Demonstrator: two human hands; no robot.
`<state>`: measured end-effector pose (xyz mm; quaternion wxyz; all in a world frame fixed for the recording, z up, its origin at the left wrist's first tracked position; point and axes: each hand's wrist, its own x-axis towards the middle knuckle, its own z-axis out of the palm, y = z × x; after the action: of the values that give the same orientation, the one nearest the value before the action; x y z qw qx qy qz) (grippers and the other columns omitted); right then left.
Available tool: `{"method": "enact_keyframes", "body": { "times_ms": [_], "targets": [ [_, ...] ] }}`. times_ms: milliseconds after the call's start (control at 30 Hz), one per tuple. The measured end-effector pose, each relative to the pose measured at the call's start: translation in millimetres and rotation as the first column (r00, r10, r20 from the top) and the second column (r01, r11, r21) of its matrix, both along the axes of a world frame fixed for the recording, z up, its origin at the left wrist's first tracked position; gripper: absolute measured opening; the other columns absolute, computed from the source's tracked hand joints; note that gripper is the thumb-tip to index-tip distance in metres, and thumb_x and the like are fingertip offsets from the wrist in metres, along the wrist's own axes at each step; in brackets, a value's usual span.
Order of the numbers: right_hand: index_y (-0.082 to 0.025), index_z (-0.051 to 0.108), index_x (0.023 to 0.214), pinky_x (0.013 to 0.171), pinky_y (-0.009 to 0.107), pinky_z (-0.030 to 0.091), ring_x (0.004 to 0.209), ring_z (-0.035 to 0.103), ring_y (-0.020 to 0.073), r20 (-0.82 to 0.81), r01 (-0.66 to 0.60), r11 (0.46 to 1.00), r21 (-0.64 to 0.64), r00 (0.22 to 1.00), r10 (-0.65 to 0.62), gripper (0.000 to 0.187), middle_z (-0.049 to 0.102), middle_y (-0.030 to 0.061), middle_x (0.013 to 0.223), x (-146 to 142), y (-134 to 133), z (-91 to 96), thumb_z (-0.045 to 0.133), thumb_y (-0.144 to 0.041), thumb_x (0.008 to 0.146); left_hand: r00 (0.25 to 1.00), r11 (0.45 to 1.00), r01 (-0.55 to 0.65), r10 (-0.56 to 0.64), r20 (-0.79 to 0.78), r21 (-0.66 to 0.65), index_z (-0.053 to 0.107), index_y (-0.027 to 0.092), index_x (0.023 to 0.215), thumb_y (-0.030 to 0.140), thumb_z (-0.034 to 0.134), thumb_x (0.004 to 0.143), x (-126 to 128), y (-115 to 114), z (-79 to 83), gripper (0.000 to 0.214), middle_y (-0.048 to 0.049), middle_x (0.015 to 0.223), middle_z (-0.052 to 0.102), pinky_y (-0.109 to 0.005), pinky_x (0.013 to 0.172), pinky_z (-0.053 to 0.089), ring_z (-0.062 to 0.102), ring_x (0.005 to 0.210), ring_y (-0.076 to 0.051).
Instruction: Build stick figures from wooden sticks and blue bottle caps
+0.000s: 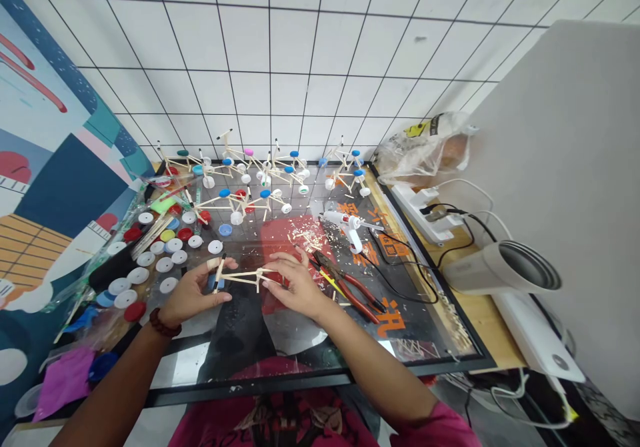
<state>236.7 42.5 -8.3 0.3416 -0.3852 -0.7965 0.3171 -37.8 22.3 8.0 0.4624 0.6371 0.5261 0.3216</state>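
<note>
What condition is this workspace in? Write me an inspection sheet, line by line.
Surface: glossy dark table; pale shavings scattered mid-table.
Job's things: stick frame in hand; several stick models with round caps towards the back.
Clutter: loose caps massed on the left; red-handled pliers right of the frame.
Grips: left grip and right grip hold the stick frame, one near each end.
Cables: black cable looping beside the glue gun; cords at the white power strip.
Surroundings: white tiled wall behind; plastic bag back right.
</note>
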Motion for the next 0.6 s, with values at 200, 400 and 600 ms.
{"method": "enact_keyframes", "body": {
  "times_ms": [200,400,600],
  "targets": [
    [-0.028,0.068,0.109,0.119,0.05,0.004,0.125,0.06,0.0218,-0.011,0.002,1.0,-0.01,1.0,-0.002,0.019,0.077,0.0018,0.109,0.0,1.2,-0.5,0.068,-0.03,0.09,1.0,1.0,0.004,-0.004,-0.002,0.008,0.06,0.021,0.132,0.041,0.082,0.072,-0.6,0.3,-3.3,0.067,-0.0137,0.132,0.068,-0.046,0.109,0.048,0.062,0.125,-0.031],
    [-0.029,0.069,0.109,0.119,0.053,0.001,0.125,0.059,0.0232,-0.001,0.002,1.0,-0.031,1.0,-0.002,0.019,0.076,0.0031,0.109,-0.1,1.7,1.2,0.066,-0.03,0.09,1.0,1.0,-0.001,0.001,0.017,-0.009,0.055,0.021,0.138,0.043,0.081,0.074,-1.5,0.7,-8.0,0.072,-0.0153,0.134,0.067,-0.044,0.106,0.051,0.062,0.123,-0.03],
    [-0.029,0.069,0.108,0.12,0.053,0.0,0.125,0.06,0.0225,-0.013,0.006,1.0,-0.023,1.0,-0.006,0.019,0.076,0.0022,0.108,-0.9,2.3,0.2,0.067,-0.029,0.09,1.0,1.0,0.0,0.0,0.03,-0.023,0.054,0.02,0.138,0.044,0.081,0.073,-0.8,0.9,-8.0,0.074,-0.0164,0.135,0.066,-0.043,0.101,0.054,0.063,0.123,-0.031]
  ]
}}
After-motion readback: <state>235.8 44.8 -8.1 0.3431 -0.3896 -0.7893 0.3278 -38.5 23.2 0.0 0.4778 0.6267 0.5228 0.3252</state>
